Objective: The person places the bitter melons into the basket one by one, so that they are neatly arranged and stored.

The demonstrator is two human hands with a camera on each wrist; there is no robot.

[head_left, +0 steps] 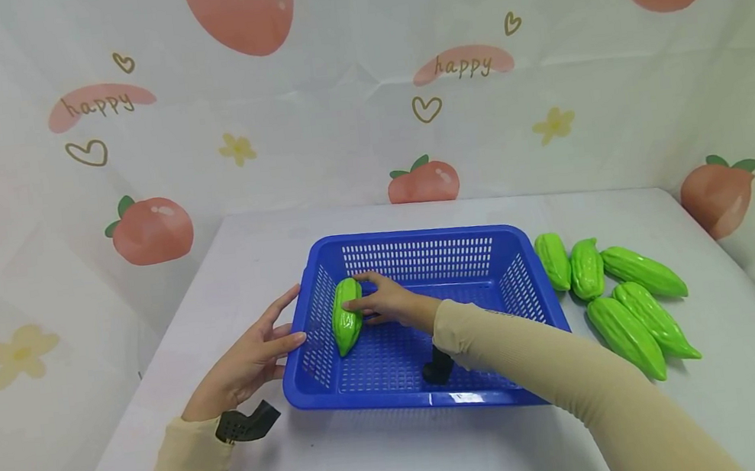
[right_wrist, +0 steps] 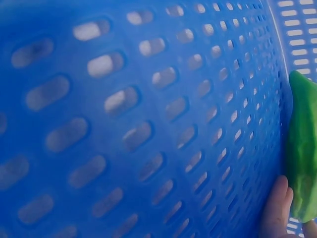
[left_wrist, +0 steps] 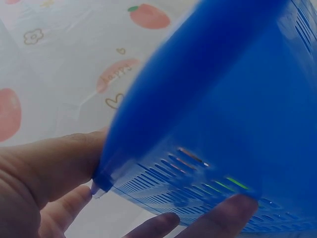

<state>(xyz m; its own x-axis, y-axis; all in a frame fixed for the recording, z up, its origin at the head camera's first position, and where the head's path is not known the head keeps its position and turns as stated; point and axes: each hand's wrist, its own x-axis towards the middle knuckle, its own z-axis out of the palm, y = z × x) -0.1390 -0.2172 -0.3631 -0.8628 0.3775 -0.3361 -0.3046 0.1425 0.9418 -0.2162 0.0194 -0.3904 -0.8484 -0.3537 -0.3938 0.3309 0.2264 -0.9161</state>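
Observation:
My right hand point(head_left: 384, 300) reaches down into a blue plastic basket point(head_left: 430, 403) and holds a bright green bitter melon point(head_left: 347, 319) near its left wall, thumb and fingers about its right side and far end. The melon is ridged, its pointed tip toward me. In the right wrist view, fingertips show beside the melon point(right_wrist: 303, 148), close to the perforated wall point(right_wrist: 163, 119). At the basket's left end, my left hand point(head_left: 252, 356) touches the rim from outside with spread fingers. The left wrist view has the thumb at the rim point(left_wrist: 163, 99) and other fingertips against the slotted wall below.
Several more green bitter melons point(head_left: 626, 336) lie on the white table right of the basket, some close to its wall. A white printed cloth point(head_left: 341, 147) hangs behind the table. Black camera mounts sit at both wrists, the left one point(head_left: 248, 423) outside the basket.

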